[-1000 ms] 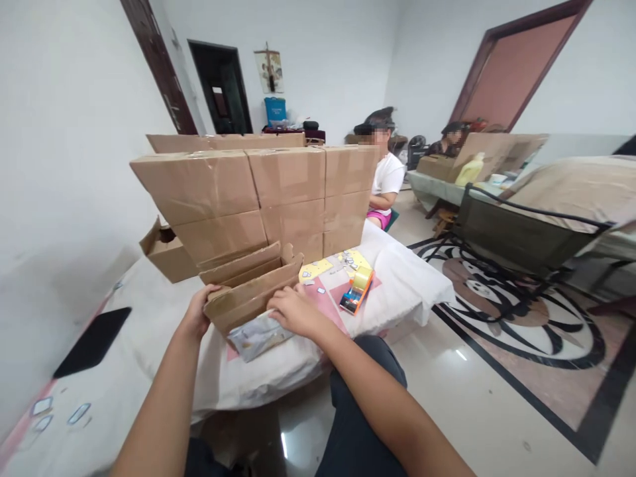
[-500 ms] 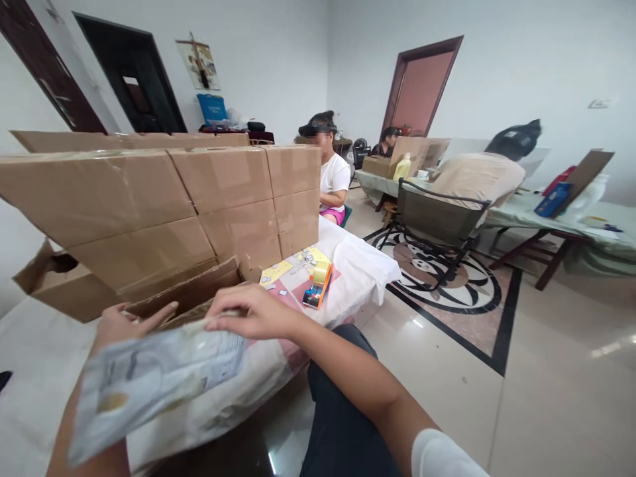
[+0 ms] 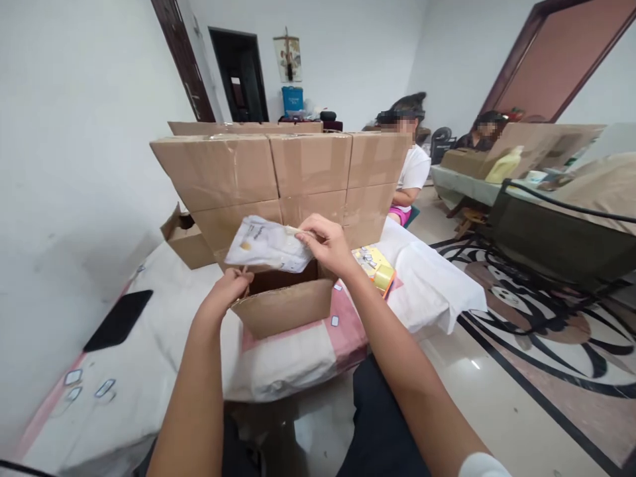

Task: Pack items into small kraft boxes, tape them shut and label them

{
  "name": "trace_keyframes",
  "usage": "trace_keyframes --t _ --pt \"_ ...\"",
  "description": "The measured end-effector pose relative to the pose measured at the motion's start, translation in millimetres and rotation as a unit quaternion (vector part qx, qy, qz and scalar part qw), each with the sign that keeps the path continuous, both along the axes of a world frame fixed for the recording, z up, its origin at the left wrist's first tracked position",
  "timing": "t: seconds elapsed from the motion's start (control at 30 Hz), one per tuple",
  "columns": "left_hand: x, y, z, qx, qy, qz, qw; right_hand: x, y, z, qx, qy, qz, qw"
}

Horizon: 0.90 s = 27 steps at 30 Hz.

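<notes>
My right hand [image 3: 328, 245] pinches a white plastic packet [image 3: 265, 245] by its right edge and holds it above an open cardboard box [image 3: 285, 308] on the bed. My left hand [image 3: 228, 288] grips the box's near left flap, fingers curled over its edge. The box's front flap hangs toward me. The packet lies nearly flat, with print on it that is too small to read.
A wall of taped cardboard boxes [image 3: 278, 172] stands behind the open box. A tape dispenser [image 3: 382, 275] lies to the right on the bed [image 3: 427, 291]; a black phone [image 3: 119, 319] to the left. Two seated people [image 3: 410, 165] work beyond. A folding chair [image 3: 556, 235] stands right.
The packet was lifted from under the box, swung close to the camera, and now hangs above the opened box. My left hand moved to the box's flap. The camera swung right, then back.
</notes>
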State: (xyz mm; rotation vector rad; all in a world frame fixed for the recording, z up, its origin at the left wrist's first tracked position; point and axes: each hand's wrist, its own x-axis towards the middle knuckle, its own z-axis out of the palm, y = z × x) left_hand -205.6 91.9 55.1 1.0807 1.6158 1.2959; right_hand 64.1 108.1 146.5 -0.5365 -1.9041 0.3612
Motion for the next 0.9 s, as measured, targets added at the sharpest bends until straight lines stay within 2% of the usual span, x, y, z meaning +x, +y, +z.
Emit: trace_keyframes --t 0.1,0.17,0.3,0.4,0.5,0.6,0.67,0.73,0.83,0.9 --pt "3 -7 12.2 -0.044 0.05 -0.09 0.994 3 3 -1.7 -0.026 -0.076 0.048 0.996" --pt "4 -9 18.4 -0.038 0.065 -0.117 0.99 6 3 1.1 -0.049 -0.112 0.056 0.991" --pt "1 -10 22.2 -0.068 0.051 -0.09 0.992 12 5 5.0 -0.079 -0.161 0.036 0.983" --pt "-5 -11 20.9 -0.093 0.052 -0.056 0.993 10 5 0.9 -0.068 -0.215 0.007 0.974" --pt "-7 -14 22.2 -0.103 0.065 -0.049 0.991 0 1 -9.1 -0.06 -0.322 -0.042 0.944" --pt "-2 -18 27.4 -0.118 0.094 -0.095 0.984 -14 -6 -22.4 -0.105 -0.421 -0.063 0.899" --pt "3 -20 30.6 -0.115 0.122 -0.118 0.979 -20 -9 -30.9 -0.162 -0.455 -0.037 0.875" --pt "7 -21 31.6 -0.096 0.14 -0.134 0.976 -21 -11 -36.8 -0.217 -0.454 0.014 0.864" --pt "8 -20 27.7 -0.043 0.155 -0.134 0.978 -10 -12 -35.7 -0.242 -0.39 0.079 0.885" --pt "8 -17 23.1 -0.012 0.165 -0.102 0.981 5 -14 -28.1 -0.233 -0.32 0.066 0.916"
